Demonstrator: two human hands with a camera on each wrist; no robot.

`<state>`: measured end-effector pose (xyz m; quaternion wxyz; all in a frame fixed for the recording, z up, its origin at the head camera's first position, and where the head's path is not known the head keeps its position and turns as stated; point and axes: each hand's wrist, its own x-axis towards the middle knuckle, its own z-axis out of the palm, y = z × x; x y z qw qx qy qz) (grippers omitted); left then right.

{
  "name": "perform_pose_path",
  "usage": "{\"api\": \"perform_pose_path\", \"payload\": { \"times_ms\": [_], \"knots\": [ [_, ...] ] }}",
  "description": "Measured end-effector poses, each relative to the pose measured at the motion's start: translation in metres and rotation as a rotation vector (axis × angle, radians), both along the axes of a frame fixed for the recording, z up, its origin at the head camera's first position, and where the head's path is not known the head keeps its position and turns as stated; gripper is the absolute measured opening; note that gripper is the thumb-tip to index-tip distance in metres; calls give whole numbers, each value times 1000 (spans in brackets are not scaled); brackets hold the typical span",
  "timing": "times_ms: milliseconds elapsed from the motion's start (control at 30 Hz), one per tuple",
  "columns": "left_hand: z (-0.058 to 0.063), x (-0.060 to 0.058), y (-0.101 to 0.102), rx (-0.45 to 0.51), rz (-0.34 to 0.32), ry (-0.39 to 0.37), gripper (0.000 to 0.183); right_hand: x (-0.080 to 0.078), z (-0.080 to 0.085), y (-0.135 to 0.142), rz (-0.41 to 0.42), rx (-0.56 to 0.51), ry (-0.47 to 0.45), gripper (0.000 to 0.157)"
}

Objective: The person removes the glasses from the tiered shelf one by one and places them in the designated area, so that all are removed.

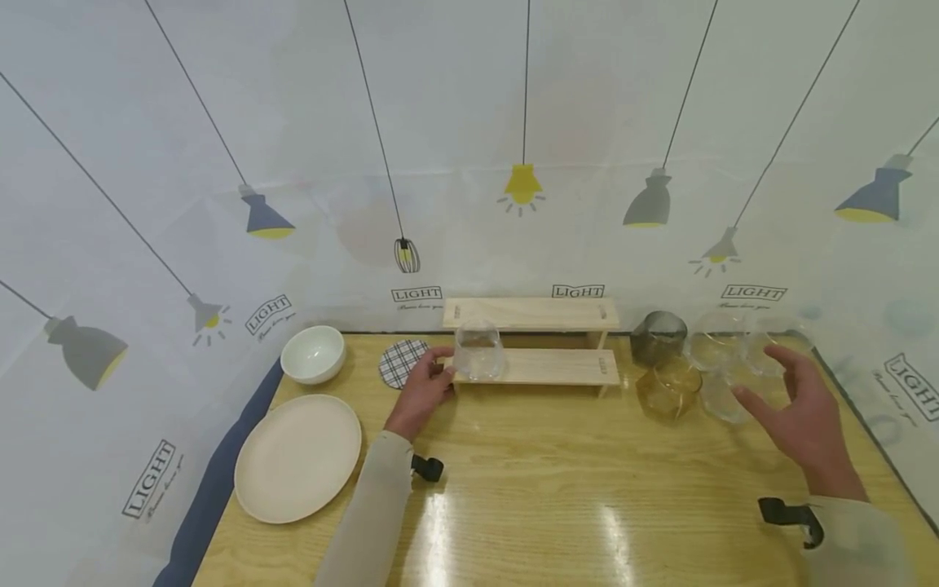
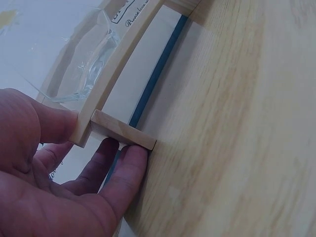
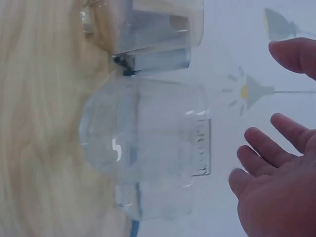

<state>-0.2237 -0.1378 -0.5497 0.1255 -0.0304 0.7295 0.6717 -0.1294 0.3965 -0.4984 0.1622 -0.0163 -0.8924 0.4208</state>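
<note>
A two-tier wooden shelf rack (image 1: 557, 367) stands against the back wall. My left hand (image 1: 424, 393) holds the left end of its lower tier. In the left wrist view, the thumb meets the board's end and the fingertips press against the short leg (image 2: 121, 129). On that tier, right beside the hand, sits a clear faceted glass (image 1: 479, 359). Over at the right, my right hand (image 1: 807, 416) is raised with thumb and fingers spread, holding nothing. Clear glasses (image 3: 148, 131) stand close by it, alongside an amber glass (image 1: 667, 390) and a dark grey glass (image 1: 659, 338).
At the left are a white bowl (image 1: 313, 355) and a large pale oval plate (image 1: 297, 461). A round checked coaster (image 1: 402, 363) lies between the bowl and the rack. Wall sheeting printed with lamps (image 1: 469, 163) rises behind the wooden table (image 1: 513, 481).
</note>
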Motion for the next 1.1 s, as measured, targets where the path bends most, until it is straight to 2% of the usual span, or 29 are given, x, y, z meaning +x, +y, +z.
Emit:
{"api": "perform_pose_path", "payload": {
  "times_ms": [133,267,433,667,933,1100],
  "knots": [
    [-1,0,0,2,-1,0,37,-4,11,-19,6,-22,82,74],
    [-1,-1,-1,12,-1,-5,36,-13,19,-40,85,-67,153,72],
    [-3,0,0,11,2,-16,36,-24,23,-67,176,-119,187,71],
    [-3,0,1,11,10,-12,36,-36,24,-110,298,-137,172,68],
    [0,1,2,10,4,2,37,-48,24,-154,347,-196,120,63],
    [0,0,1,12,12,-4,36,-61,17,-186,380,-269,127,60]
  ]
}}
